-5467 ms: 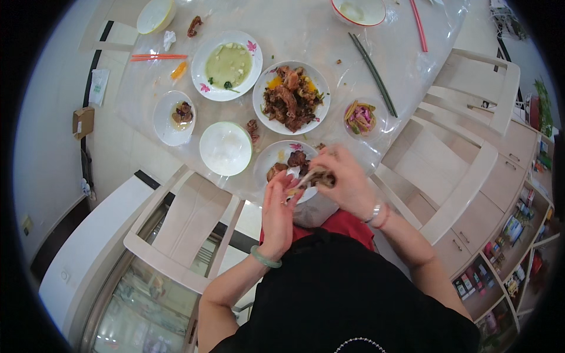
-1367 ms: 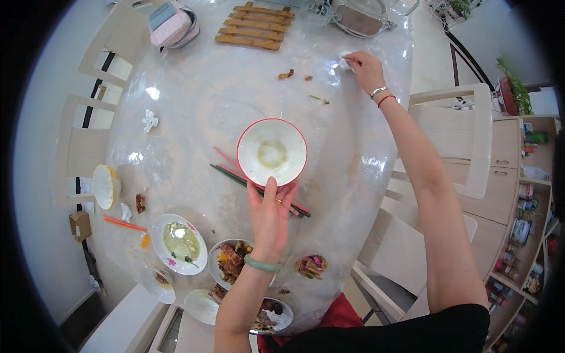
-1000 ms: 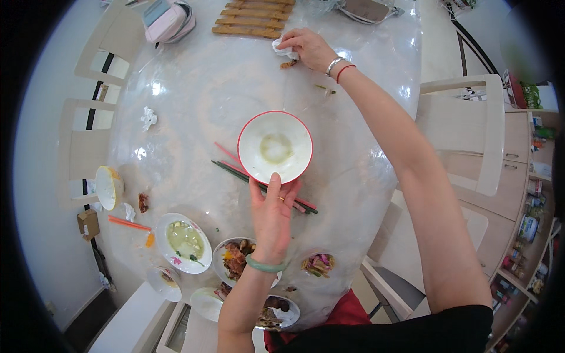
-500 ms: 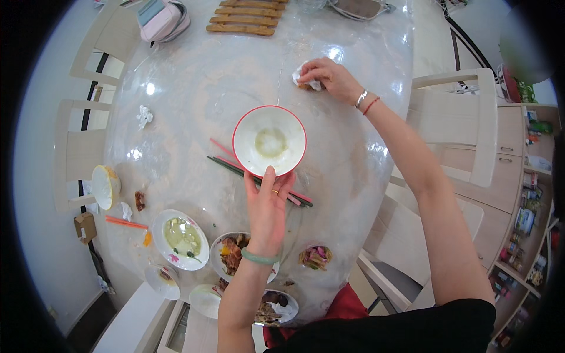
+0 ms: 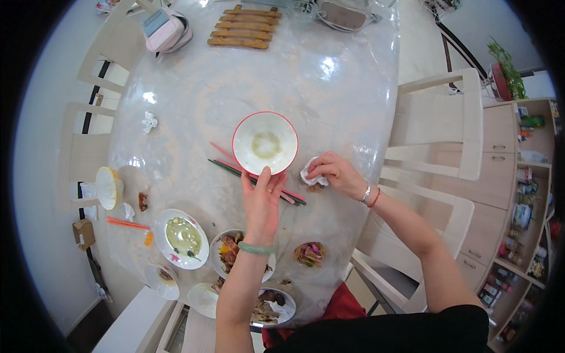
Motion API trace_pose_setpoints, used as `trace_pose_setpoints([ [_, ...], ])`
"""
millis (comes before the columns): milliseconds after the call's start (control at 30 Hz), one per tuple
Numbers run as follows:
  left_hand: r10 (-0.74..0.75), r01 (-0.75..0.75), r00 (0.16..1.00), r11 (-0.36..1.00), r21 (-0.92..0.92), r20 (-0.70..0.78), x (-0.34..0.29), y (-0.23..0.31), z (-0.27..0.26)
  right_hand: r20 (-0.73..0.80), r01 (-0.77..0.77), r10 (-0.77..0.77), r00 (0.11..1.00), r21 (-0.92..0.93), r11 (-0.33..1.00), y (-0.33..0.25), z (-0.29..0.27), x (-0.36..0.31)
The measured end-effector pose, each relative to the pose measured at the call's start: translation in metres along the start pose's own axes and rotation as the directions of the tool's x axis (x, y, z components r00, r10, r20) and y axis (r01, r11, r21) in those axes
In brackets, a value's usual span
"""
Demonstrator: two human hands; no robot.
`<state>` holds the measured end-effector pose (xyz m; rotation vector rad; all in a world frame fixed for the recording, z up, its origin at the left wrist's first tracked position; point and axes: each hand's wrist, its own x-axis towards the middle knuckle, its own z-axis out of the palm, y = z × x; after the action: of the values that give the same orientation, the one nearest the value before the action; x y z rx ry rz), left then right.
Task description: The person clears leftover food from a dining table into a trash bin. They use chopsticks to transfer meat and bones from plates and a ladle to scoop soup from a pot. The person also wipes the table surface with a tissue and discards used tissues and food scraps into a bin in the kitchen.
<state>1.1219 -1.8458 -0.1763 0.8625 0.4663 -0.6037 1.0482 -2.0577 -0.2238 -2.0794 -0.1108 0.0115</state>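
My left hand [image 5: 263, 203] grips a white bowl [image 5: 265, 143] with a red rim, thumb at its near edge. A little pale greenish liquid shows in the bottom. Below and behind the bowl, several chopsticks [image 5: 226, 169], pink and dark green, lie on the table. To the right, my right hand [image 5: 339, 175] pinches a crumpled white tissue [image 5: 313, 172] against the tabletop. Small brown scraps [image 5: 315, 188] lie at the tissue's near edge.
Nearer stand an oval plate of greenish soup [image 5: 202, 256], a plate of meat scraps [image 5: 220, 267] and a dish of pink-and-green food [image 5: 310, 254]. A yellow-rimmed bowl [image 5: 108, 188] is at left. A wooden trivet [image 5: 243, 34] and a pink bag [image 5: 166, 34] are far off.
My right hand has drawn the tissue toward me across the table, from beyond the bowl to its near right. The left hand still holds the bowl in nearly the same place.
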Motion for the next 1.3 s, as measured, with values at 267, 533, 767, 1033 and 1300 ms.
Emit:
trace_pose_setpoints([
  [267, 0.021, -0.022, 1.0, 0.998, 0.066, 0.003, -0.003, 0.005, 0.003, -0.346, -0.002, 0.003, 0.938, 0.005, 1.0, 0.033, -0.061, 0.142],
  [533, 0.045, -0.047, 0.998, 0.997, 0.061, 0.035, 0.001, 0.001, 0.018, -0.352, 0.077, -0.309, 0.884, -0.542, 0.837, 0.08, -0.048, 0.199],
  [767, 0.075, -0.083, 0.99, 0.995, 0.062, 0.116, 0.023, -0.004, 0.024, -0.217, 0.153, -0.283, 0.934, -0.475, 0.867, 0.051, -0.032, 0.089],
  [1033, 0.12, -0.136, 0.991, 0.776, 0.616, 0.067, 0.006, 0.019, -0.014, -0.124, 0.121, -0.178, 0.976, -0.371, 0.921, -0.002, 0.015, -0.006],
  [1300, -0.008, -0.686, 0.597, -0.524, 0.505, 0.802, 0.011, 0.04, -0.043, 0.002, 0.16, -0.163, 0.987, -0.198, 0.967, -0.034, 0.052, -0.046],
])
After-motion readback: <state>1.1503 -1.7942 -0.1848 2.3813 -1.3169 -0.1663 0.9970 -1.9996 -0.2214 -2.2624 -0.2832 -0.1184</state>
